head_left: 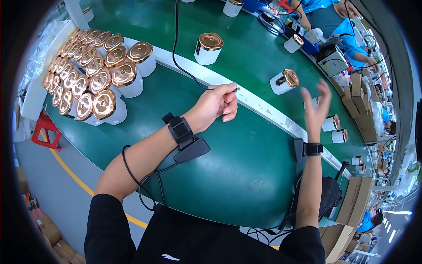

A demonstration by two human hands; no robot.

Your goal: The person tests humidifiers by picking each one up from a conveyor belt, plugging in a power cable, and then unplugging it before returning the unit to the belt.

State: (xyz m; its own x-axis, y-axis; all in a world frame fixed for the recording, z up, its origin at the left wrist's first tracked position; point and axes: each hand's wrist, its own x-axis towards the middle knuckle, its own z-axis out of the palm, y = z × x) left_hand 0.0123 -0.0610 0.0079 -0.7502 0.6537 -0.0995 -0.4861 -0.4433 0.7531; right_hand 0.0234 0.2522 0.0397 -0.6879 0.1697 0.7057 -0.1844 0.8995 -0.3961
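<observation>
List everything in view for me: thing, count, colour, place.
Clustered canisters: roughly thirty, white with copper lids, left
Scattered canisters: roughly ten, same colours, far side
Table: one, green, centre
Strip: one, white, across table
Held cable: one, black, from top centre
Stool: one, red, left floor
Cartons: several, brown, right, lower left
Co-workers: several, blue-clad, right
Wrist devices: two, black, one per wrist
Left hand: one, bare, gripping cable end
Right hand: one, bare, open, right

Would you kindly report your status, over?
Left hand pinching black cable. Right hand open, near copper-lidded white canister. Cable crosses white rail in view.
</observation>
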